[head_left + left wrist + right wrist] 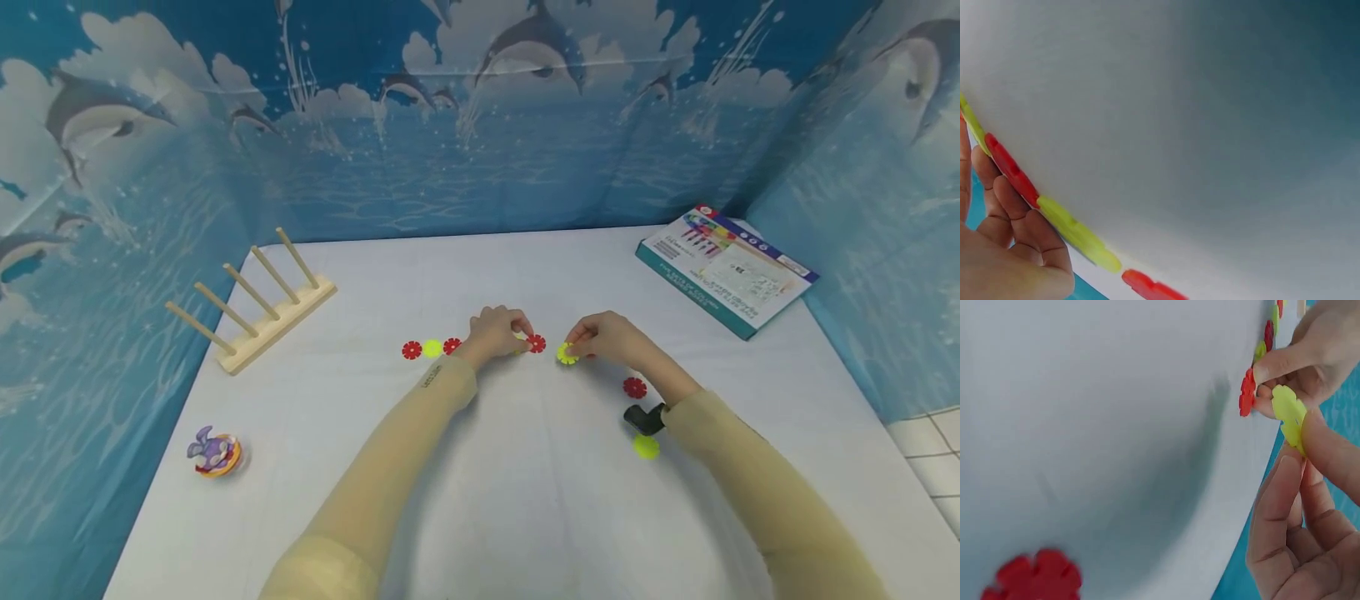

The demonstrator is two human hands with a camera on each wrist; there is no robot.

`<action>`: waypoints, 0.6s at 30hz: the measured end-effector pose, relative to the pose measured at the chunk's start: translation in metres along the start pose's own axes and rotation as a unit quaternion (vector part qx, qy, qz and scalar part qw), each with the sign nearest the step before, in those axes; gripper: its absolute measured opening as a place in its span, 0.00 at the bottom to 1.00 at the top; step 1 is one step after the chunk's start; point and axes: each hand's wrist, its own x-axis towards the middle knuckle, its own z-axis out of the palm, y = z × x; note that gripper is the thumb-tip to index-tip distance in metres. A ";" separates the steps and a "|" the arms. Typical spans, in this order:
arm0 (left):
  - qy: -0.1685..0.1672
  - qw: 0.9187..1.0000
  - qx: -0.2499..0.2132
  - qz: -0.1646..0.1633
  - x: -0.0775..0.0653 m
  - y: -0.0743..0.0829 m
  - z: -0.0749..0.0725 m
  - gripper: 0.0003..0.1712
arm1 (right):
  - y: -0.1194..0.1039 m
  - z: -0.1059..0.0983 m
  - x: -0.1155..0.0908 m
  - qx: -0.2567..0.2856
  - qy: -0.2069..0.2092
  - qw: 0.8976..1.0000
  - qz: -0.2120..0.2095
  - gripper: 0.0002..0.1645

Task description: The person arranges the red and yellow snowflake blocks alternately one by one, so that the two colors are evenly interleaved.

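Observation:
My right hand (pixel 606 337) pinches a yellow flower-shaped disc (pixel 1289 417) between thumb and fingertips, raised off the white table. To its left, my left hand (pixel 497 331) holds the edge of a red flower-shaped disc (pixel 1247 394) with thumb and forefinger. That disc ends a row of alternating red and yellow discs on the table. At the row's left end show a red disc (pixel 412 350), a yellow disc (pixel 432 348) and another red disc (pixel 452 345). The left hand hides part of the row's middle in the head view.
A loose red disc (pixel 634 387) and a yellow disc (pixel 647 447) lie near the right forearm, by a black device (pixel 643 419) at the cuff. A wooden peg stand (pixel 277 325) and purple toy (pixel 213 452) are left; a box (pixel 727 268) lies back right.

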 end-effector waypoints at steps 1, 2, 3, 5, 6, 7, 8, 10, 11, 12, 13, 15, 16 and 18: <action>0.000 1.000 0.000 0.001 0.000 0.000 0.000 0.10 | -0.001 0.000 0.004 0.006 0.006 1.000 0.006 0.16; 0.000 1.000 0.000 0.001 0.001 0.000 0.001 0.10 | -0.001 0.000 0.009 0.012 0.010 1.000 0.011 0.16; -0.001 1.000 -0.001 0.001 0.001 -0.001 0.001 0.10 | -0.001 0.000 0.013 0.017 0.015 1.000 0.018 0.17; -0.002 1.000 -0.003 0.001 0.002 -0.001 0.002 0.10 | -0.001 0.001 0.020 0.026 0.020 0.999 0.033 0.17; -0.002 1.000 -0.003 0.002 0.002 -0.002 0.002 0.10 | -0.001 0.002 0.023 0.030 0.021 0.999 0.040 0.17; -0.002 1.000 -0.004 0.001 0.003 -0.002 0.002 0.10 | -0.001 0.003 0.026 0.034 0.023 0.998 0.047 0.17; -0.003 1.000 -0.006 0.001 0.003 -0.002 0.003 0.10 | -0.001 0.003 0.028 0.038 0.023 0.998 0.054 0.17; -0.003 1.000 -0.009 -0.001 0.003 -0.002 0.002 0.10 | -0.001 0.004 0.032 0.043 0.024 0.997 0.065 0.17; -0.003 1.000 -0.011 -0.001 0.003 -0.002 0.002 0.10 | 0.000 0.004 0.033 0.045 0.023 0.996 0.067 0.17; -0.002 1.000 -0.011 -0.002 0.004 -0.003 0.003 0.10 | 0.000 0.004 0.035 0.045 0.024 0.996 0.069 0.17; -0.002 1.000 -0.011 -0.003 0.004 -0.002 0.003 0.10 | 0.000 0.005 0.036 0.045 0.025 0.996 0.070 0.17; -0.003 1.000 -0.009 -0.003 0.003 -0.002 0.002 0.10 | 0.000 0.005 0.037 0.041 0.026 0.996 0.071 0.17; -0.003 1.000 -0.007 -0.003 0.003 -0.002 0.002 0.10 | 0.000 0.006 0.037 0.036 0.027 0.997 0.070 0.17; -0.003 1.000 -0.002 -0.002 0.003 -0.002 0.003 0.10 | 0.000 0.007 0.037 0.030 0.030 0.997 0.072 0.16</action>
